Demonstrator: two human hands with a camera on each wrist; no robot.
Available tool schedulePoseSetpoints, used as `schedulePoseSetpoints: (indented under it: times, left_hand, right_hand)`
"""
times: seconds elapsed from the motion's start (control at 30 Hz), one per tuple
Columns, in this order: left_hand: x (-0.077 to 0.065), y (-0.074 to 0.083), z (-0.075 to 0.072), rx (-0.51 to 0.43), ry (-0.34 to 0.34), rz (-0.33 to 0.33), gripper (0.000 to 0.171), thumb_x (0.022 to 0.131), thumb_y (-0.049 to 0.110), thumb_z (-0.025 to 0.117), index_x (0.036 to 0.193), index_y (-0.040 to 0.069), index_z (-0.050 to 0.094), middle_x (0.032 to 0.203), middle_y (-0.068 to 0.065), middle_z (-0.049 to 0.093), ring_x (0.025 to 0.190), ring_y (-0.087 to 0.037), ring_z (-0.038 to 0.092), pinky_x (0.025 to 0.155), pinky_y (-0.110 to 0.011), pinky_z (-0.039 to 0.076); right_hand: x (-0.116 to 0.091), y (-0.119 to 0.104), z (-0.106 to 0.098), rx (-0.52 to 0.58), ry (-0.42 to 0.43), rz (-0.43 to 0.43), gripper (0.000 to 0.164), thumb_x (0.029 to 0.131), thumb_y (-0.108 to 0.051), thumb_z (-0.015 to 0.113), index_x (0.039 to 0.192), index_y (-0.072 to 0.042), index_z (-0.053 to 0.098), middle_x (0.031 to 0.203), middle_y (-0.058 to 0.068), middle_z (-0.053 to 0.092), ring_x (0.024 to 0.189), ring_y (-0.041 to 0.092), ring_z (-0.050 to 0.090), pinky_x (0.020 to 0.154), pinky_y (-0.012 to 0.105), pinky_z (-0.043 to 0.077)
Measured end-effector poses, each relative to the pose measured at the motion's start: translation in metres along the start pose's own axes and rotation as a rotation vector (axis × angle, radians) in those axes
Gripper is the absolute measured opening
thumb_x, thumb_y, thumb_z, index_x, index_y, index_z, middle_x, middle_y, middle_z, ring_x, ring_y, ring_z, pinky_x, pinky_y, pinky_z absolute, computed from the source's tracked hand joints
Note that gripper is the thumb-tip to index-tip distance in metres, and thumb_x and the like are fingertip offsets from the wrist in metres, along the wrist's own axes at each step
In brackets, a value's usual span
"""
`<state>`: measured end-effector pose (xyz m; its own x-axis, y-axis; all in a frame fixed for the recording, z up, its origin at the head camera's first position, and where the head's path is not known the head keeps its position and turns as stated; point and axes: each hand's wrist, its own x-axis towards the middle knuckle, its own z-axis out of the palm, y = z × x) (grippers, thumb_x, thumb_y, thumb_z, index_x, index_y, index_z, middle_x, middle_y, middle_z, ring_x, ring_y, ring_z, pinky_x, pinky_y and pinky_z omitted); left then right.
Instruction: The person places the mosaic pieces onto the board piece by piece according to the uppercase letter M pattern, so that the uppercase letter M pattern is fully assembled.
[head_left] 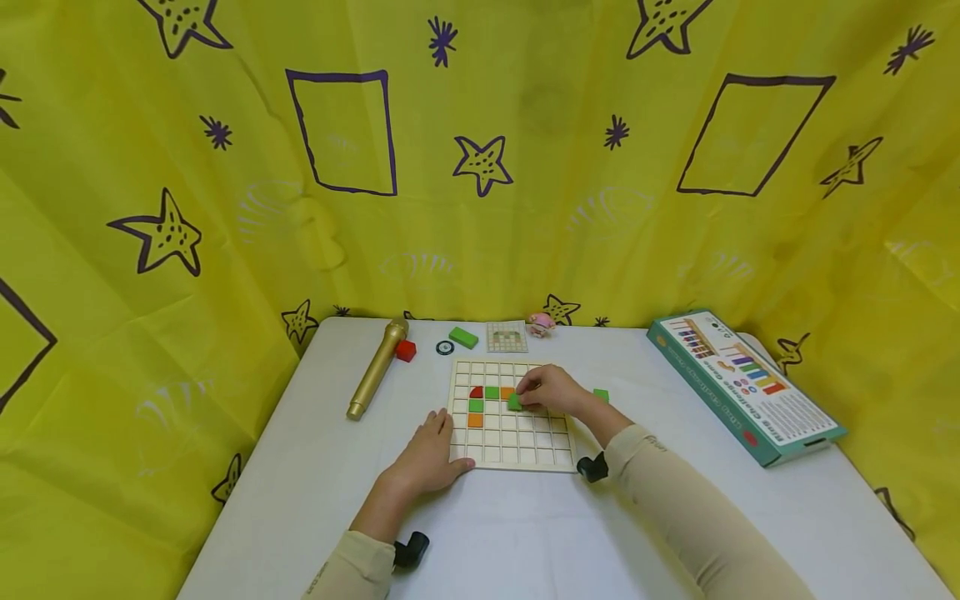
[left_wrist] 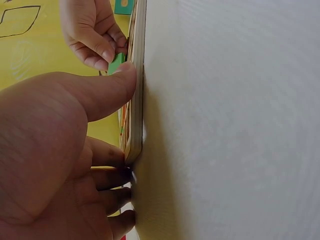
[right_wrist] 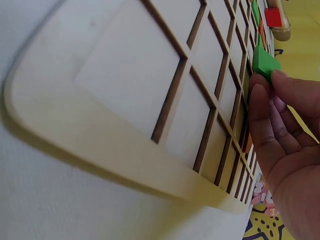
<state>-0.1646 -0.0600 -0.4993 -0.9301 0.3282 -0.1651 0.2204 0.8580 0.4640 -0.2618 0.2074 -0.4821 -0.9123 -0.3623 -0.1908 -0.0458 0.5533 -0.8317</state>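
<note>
A wooden grid board (head_left: pixel 525 456) lies flat on the white table. My right hand (head_left: pixel 553 389) pinches a green block (head_left: pixel 514 402) between thumb and fingertips over the board; in the right wrist view this block (right_wrist: pixel 265 62) is tilted. At the board's near left corner rests my left hand (head_left: pixel 427 457), its thumb on the front edge and its fingers along the left side. In the grid sit a red rounded piece (head_left: pixel 476 392), a green square (head_left: pixel 492 392), an orange square (head_left: pixel 507 392), another green square (head_left: pixel 476 406) and another orange square (head_left: pixel 476 421). My right hand hides some cells.
Behind the board are a red block (head_left: pixel 406 350), a round black-and-white token (head_left: pixel 445 347), a green block (head_left: pixel 463 337), a pattern card (head_left: pixel 507 337) and a pink figure (head_left: pixel 541 323). A gold microphone (head_left: pixel 375 371) lies left, a game box (head_left: pixel 746 387) right. Another green block (head_left: pixel 601 395) is beyond my right wrist.
</note>
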Motion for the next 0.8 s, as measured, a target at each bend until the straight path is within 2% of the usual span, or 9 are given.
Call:
schedulePoseSetpoints:
  times: [0.13, 0.53, 0.8]
  left_hand:
    - [0.000, 0.000, -0.001, -0.005, 0.000, -0.003, 0.093, 0.090, 0.045, 0.073, 0.154, -0.007, 0.031, 0.162, -0.022, 0.026, 0.149, -0.042, 0.021, 0.117, -0.053, 0.028]
    - [0.000, -0.001, 0.000, 0.007, 0.004, 0.010, 0.092, 0.090, 0.046, 0.072, 0.153, -0.008, 0.031, 0.162, -0.023, 0.026, 0.149, -0.042, 0.021, 0.117, -0.053, 0.029]
    - [0.001, -0.002, 0.002, 0.004, 0.001, 0.008, 0.093, 0.090, 0.046, 0.072, 0.153, -0.008, 0.031, 0.162, -0.022, 0.025, 0.149, -0.042, 0.020, 0.116, -0.053, 0.029]
  right_hand:
    - [0.001, -0.002, 0.004, -0.006, -0.008, -0.004, 0.007, 0.092, -0.006, 0.072, 0.096, 0.000, 0.072, 0.091, 0.007, 0.069, 0.075, 0.015, 0.067, 0.067, 0.029, 0.057]
    - [0.006, -0.009, 0.012, -0.155, -0.003, 0.003, 0.006, 0.091, -0.011, 0.075, 0.091, -0.005, 0.074, 0.078, -0.001, 0.068, 0.069, 0.013, 0.061, 0.064, 0.027, 0.052]
    - [0.007, -0.011, 0.017, -0.282, 0.005, -0.006, 0.004, 0.089, -0.011, 0.078, 0.088, -0.007, 0.077, 0.082, -0.005, 0.070, 0.077, 0.012, 0.058, 0.071, 0.027, 0.051]
